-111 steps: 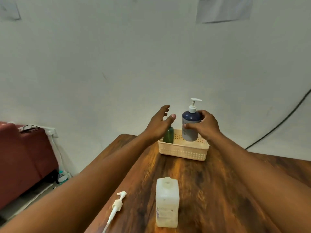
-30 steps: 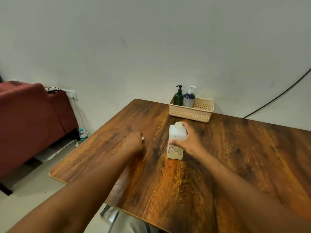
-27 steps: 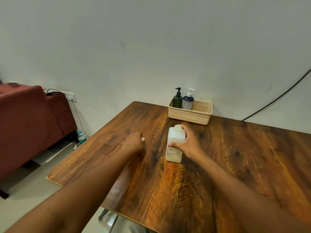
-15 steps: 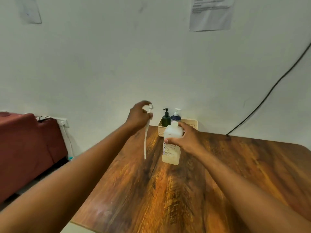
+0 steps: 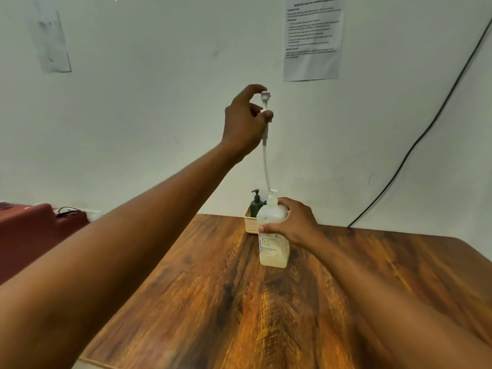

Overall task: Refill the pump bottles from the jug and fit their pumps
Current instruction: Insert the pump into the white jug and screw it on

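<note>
Setting: white wall bearing a printed notice and a second, blurred sheet; a black cable runs down it to the wooden table. Dark red furniture at far left.

Item 1: translucent square bottle, upright on the table, pale yellowish liquid low inside, label facing me. My right hand is wrapped around its shoulder, thumb across the front.

Item 2: white pump with long dip tube, held high above the bottle. My left hand pinches it just under the head, between thumb and fingertips; the other fingers are curled. The tube hangs down with a slight bend, and its lower end meets the bottle's neck; I cannot tell whether the tip is inside.

Item 3: cream perforated basket at the table's far edge by the wall, mostly hidden behind the bottle. It holds a dark green pump bottle, pump fitted.
</note>
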